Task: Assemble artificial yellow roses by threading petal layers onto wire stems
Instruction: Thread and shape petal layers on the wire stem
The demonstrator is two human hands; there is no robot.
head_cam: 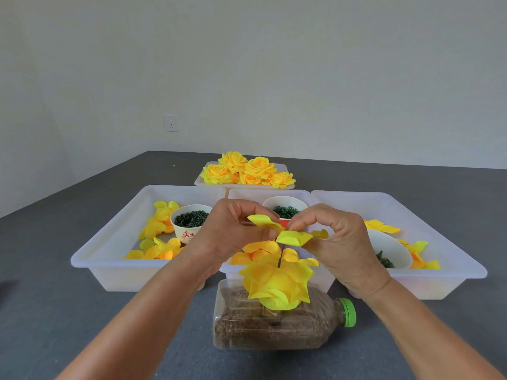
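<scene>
Left hand (pixel 233 229) and right hand (pixel 337 237) both pinch a yellow petal layer (pixel 293 237) at the top of a dark wire stem (pixel 280 255), above a stacked partial rose (pixel 277 283) standing in a sand-filled bottle (pixel 274 325) lying before three white trays (pixel 109 259).

We faced a plain pale wall (pixel 274 64), a white socket (pixel 171 123) low on it at left, a second pale wall (pixel 24 119) meeting it left of the socket, a dark grey surface (pixel 82 193) spreading below the socket, soft even light.
</scene>
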